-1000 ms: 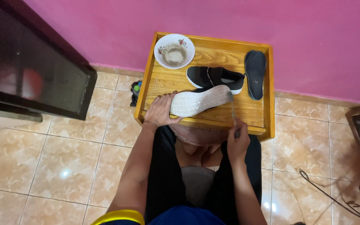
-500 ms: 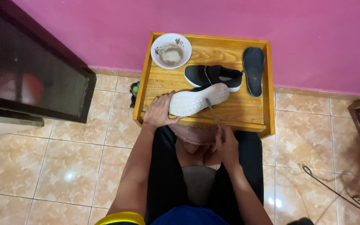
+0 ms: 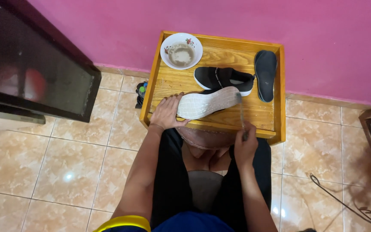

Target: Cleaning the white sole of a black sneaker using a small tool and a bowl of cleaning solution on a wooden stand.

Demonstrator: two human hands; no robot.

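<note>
Wooden tray table (image 3: 271, 124): left hand (image 3: 167, 112) grips sole-up shoe (image 3: 207, 102) at its heel; right hand (image 3: 245, 148) closed on thin brush (image 3: 241, 112), bristles at toe.

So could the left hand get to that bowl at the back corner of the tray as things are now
Probably yes. The left hand rests on the heel of the upturned shoe, and the bare wood of the tray between it and the bowl is unobstructed, though it would have to release the shoe.
</note>
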